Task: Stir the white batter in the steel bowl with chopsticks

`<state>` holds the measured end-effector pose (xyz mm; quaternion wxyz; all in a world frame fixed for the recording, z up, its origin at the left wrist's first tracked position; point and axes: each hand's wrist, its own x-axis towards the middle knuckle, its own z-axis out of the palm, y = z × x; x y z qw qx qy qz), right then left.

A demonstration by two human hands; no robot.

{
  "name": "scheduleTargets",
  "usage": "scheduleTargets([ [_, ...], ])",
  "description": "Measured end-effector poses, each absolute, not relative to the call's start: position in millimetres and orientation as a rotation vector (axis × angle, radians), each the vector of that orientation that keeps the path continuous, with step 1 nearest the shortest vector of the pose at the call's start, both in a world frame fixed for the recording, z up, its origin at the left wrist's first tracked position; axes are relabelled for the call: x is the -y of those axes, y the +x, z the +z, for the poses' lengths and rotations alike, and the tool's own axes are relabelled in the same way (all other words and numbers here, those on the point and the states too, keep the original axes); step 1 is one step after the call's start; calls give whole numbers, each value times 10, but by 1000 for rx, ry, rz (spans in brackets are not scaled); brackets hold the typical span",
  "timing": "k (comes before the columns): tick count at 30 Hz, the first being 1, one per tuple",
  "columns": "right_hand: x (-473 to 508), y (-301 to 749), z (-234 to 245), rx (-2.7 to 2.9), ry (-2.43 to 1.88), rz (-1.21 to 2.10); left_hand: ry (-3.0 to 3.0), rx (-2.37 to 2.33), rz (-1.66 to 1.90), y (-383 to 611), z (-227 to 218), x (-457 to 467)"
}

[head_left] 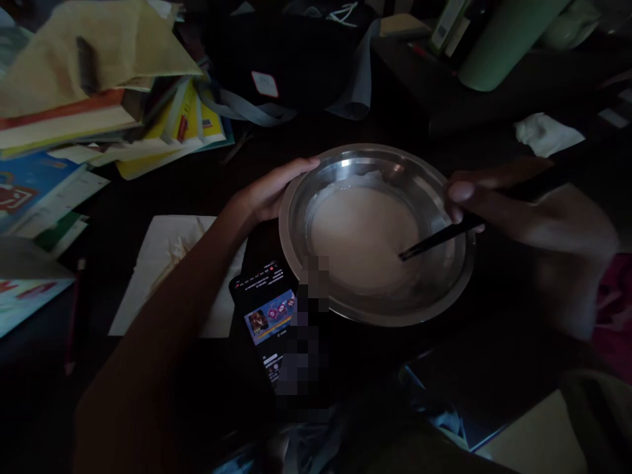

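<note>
My left hand (274,191) holds the far left side of a shiny metal bowl (290,230), thumb along the rim and the other fingers partly hidden beneath. A pale, creamy liquid batter (363,237) lies in the bowl, with some smeared up its wall. From the right, my right hand (513,204) grips black chopsticks (439,240), fingers closed round them above the rim. The chopstick tips dip into the batter right of centre. A lit phone (269,319) lies at the bowl's near left, partly blurred out.
Left of the phone, thin pale sticks (178,253) rest on a white paper sheet (143,283). Books and papers (168,141) are piled at the far left. A dark bag (296,72) stands behind the bowl. Crumpled tissue (546,135) and a green cylinder (498,49) are at the far right.
</note>
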<state>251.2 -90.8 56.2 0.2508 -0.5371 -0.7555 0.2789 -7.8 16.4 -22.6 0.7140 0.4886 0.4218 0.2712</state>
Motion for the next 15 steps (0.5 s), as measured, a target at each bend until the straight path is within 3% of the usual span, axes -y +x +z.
scheduleTargets([
  [7,813,2358,441,2399,-1175,943,1029,-918,600,-62,-223,-171],
  [15,843,2303,362,2314,-1330,521,1076,-946,599,-60,-218,-161],
])
